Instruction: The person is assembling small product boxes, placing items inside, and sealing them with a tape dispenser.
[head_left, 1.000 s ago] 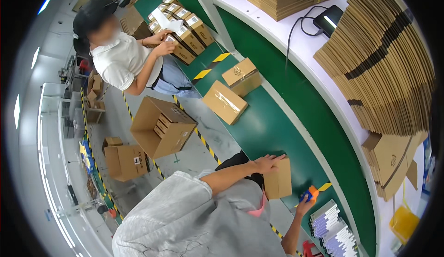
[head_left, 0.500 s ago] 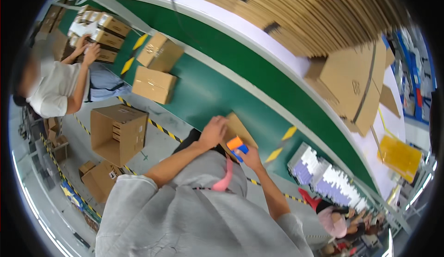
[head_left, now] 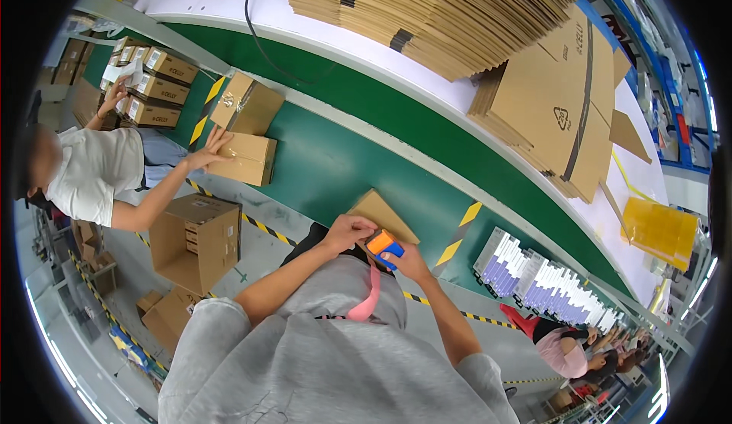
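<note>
In the head view, a green bench point(head_left: 335, 157) is running from the far left to the near right, with yellow-and-black tape marking its top. A pale shelf point(head_left: 213, 1) is rising along its far side, carrying a long stack of flattened cartons point(head_left: 427, 20). Slim white-and-purple boxes point(head_left: 534, 279) are standing in rows on the bench at the right. Striped tape is crossing the grey floor point(head_left: 267, 264), where an open carton point(head_left: 217, 233) is sitting at the left.

At the bench's near edge, a small cardboard box point(head_left: 389, 214) is lying at an angle before the person. The right hand point(head_left: 408, 260) is gripping an orange-and-blue hand tool point(head_left: 383, 247) just at the box's near side. The left hand point(head_left: 349, 229) is curling its fingers close beside the tool; whether it is pinching anything, I cannot tell. Farther left, a co-worker's hand point(head_left: 212, 149) is touching a taped box point(head_left: 244, 159).

The two hands and the tool are hiding the box's near part, and the tool's working end is proving hard to make out. The carton stack is running out of view at the far edge, and people at the near right are appearing small and indistinct
</note>
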A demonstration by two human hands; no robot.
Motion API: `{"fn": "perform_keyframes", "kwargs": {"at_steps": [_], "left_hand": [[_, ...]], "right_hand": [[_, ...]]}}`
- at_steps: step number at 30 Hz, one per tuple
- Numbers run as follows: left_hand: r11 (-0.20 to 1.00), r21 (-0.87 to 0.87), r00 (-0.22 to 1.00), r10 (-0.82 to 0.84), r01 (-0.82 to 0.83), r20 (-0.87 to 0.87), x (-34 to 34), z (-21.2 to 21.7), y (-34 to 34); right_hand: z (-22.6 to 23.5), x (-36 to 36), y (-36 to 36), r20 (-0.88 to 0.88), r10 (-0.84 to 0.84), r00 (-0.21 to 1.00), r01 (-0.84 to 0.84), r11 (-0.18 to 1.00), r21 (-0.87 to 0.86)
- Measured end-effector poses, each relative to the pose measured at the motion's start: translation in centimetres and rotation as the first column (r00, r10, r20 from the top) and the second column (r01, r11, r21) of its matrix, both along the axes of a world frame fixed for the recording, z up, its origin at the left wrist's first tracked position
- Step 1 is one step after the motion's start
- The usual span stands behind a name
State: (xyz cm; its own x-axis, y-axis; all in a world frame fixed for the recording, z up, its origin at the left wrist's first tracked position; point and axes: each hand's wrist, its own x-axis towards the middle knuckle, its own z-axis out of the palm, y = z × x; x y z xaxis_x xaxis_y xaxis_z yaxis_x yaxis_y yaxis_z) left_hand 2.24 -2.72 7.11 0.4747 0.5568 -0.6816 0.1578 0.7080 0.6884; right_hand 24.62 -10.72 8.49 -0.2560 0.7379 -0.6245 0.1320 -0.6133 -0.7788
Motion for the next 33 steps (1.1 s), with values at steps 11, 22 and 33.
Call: {"fn": "perform_keyframes", "kwargs": {"at_steps": [11,22,33], "left_hand": [[0.973,0.084,0.96,0.227,-0.216,-0.163,-0.1,-1.2,0.7],[0.927,-0.047,0.919,0.359,-0.371,-0.165,-0.3,-1.9,2.5],[0.841,0.182,0.85,0.525,-0.51,-0.043,-4.0,-3.3,6.4]], "right_hand": [[2.7,-1.5,2.1,0.207,0.096,0.974,-0.108,0.993,0.045],[3.1,-2.3,2.4,0.31,0.028,0.95,-0.048,0.997,0.057],[1.2,1.3,0.1,0.408,-0.003,0.913,0.009,1.0,-0.013]]}}
